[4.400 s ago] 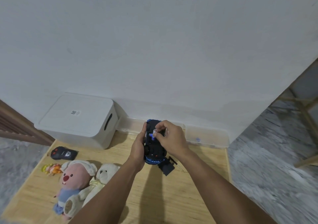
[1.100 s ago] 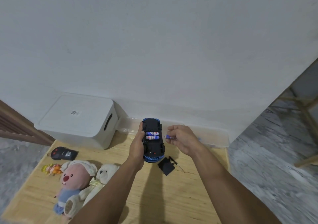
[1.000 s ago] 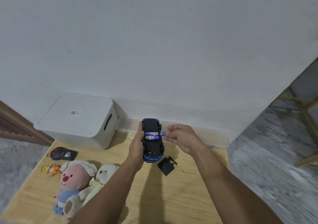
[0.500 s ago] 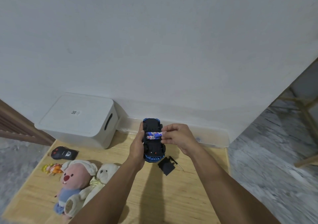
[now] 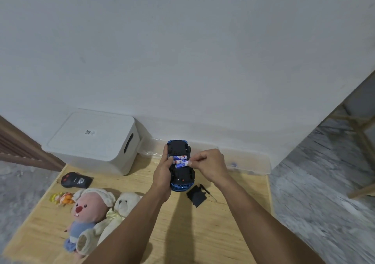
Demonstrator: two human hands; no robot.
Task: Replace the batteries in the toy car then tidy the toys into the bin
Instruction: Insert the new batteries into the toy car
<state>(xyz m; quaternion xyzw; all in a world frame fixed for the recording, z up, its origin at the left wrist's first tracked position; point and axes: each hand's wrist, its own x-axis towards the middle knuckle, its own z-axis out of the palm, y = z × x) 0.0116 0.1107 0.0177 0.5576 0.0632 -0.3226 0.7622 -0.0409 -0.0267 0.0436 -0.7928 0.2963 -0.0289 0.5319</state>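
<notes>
The left hand (image 5: 162, 174) holds the blue toy car (image 5: 180, 166) upside down above the wooden surface (image 5: 182, 233), fingers wrapped along its side, thumb near the open battery bay. Two batteries (image 5: 179, 158) lie in the bay. The right hand (image 5: 213, 165) pinches a third battery (image 5: 181, 164) in a narrow grip, tilted, one end at the bay. The black cover (image 5: 196, 195) and a small screwdriver (image 5: 208, 191) lie on the surface just below the car. The white lidded bin (image 5: 91, 140) stands by the wall to the left. Near it lie a black remote (image 5: 76, 180), a pink plush (image 5: 87, 215), a white bear (image 5: 119, 209) and a small doll (image 5: 60, 197).
</notes>
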